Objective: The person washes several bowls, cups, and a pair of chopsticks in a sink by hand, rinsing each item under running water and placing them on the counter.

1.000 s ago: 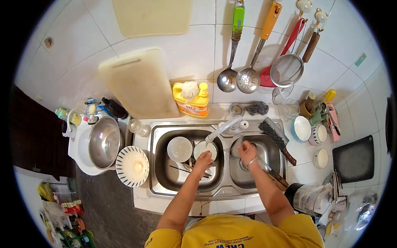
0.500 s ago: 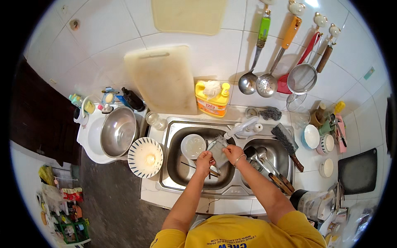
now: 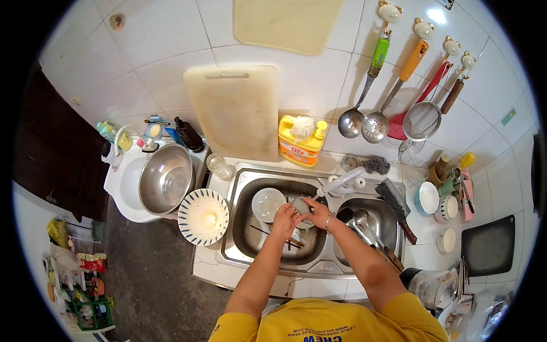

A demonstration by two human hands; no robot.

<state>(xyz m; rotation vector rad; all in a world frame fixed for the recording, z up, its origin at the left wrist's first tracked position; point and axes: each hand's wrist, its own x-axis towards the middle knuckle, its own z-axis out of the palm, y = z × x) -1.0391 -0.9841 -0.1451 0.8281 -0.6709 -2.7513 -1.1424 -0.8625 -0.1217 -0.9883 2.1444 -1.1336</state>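
Note:
Over the left basin of the steel sink [image 3: 239, 251], just below the white faucet [image 3: 342, 180], my hands meet around a bunched grey-white cloth [image 3: 301, 206]. My left hand [image 3: 285, 222] has its fingers closed on the cloth's near left side. From the right, my right hand [image 3: 317, 213] grips it too, a bracelet on the wrist. A white bowl [image 3: 268, 204] sits in the basin beside my left hand. Dark chopsticks [image 3: 260, 230] and other utensils lie below my hands, partly hidden by them.
The right basin [image 3: 376, 208] holds metal ladles and wooden-handled tools. A cleaver [image 3: 394, 202] lies along its right edge. Left of the sink are a striped bowl [image 3: 191, 225] and a steel basin [image 3: 165, 182]. A yellow detergent jug [image 3: 299, 149] stands behind the sink.
The cloth, spread between my hands before, is now bunched into a smaller wad. My hands have come closer together. The whole view has shifted slightly.

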